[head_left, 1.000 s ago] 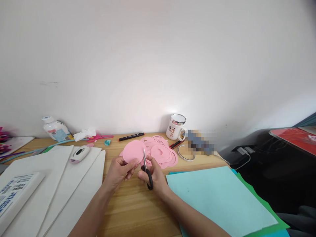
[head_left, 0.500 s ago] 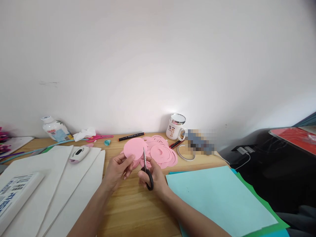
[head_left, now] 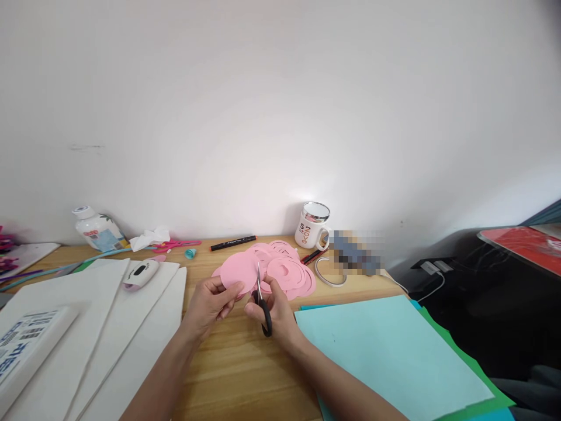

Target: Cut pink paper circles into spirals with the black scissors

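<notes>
Between the thumb and fingers of my left hand (head_left: 214, 301) is a round pink paper disc (head_left: 239, 271), pinched at its lower edge. My right hand (head_left: 276, 310) grips black-handled scissors (head_left: 263, 307), their blades pointing up at the disc's right edge. Whether the blades touch the paper I cannot tell. Just behind both hands lies a heap of pink paper cutouts (head_left: 287, 272), several with rings or spirals cut in them.
A white mug (head_left: 310, 231) and a black marker (head_left: 232, 243) stand or lie near the wall. White sheets (head_left: 149, 327) spread on the left, light blue paper (head_left: 385, 351) on the right. Pink scissors (head_left: 182, 242), a bottle (head_left: 99, 228) and a white ring (head_left: 331, 273) lie farther back.
The pink disc has dipped slightly and tilted flatter in my left hand. The scissors have shifted a little at its right edge.
</notes>
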### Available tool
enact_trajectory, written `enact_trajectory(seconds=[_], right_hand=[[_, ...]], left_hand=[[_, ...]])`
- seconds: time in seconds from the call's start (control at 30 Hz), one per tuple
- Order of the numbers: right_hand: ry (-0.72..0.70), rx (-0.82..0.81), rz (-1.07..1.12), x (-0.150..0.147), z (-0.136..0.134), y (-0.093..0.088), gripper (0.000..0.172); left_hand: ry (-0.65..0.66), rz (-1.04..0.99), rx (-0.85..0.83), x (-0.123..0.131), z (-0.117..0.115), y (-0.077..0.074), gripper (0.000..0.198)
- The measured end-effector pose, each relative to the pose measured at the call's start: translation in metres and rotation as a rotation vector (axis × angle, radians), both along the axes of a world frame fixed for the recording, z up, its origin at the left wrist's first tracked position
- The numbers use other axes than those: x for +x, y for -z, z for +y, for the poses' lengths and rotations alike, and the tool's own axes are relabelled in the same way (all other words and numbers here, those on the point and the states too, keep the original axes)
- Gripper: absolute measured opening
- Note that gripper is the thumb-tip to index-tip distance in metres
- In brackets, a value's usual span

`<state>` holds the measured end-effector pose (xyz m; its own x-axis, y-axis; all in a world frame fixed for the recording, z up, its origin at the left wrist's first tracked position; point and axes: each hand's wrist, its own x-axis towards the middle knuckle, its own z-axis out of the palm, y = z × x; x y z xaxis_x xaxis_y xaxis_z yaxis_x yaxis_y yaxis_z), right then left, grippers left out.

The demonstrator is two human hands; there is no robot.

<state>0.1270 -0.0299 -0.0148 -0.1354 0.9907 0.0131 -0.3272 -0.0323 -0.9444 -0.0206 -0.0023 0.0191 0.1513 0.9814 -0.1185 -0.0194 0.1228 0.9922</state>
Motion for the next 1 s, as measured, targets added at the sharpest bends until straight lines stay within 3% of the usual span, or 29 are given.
enact_trajectory(seconds=[0.67,1.0], right_hand=[[-0.018,0.012,-0.086,0.0019,0.0016,0.0084,0.061],[-0.038,-0.014,-0.056,-0.0027,-0.0009,0.0070,0.062]], left_hand=[[-0.055,0.002,0.073,0.0004,-0.0021,-0.0090,0.039],[-0.061,-0.175,-0.012,0.0017,-0.0003,-0.0069,0.040]])
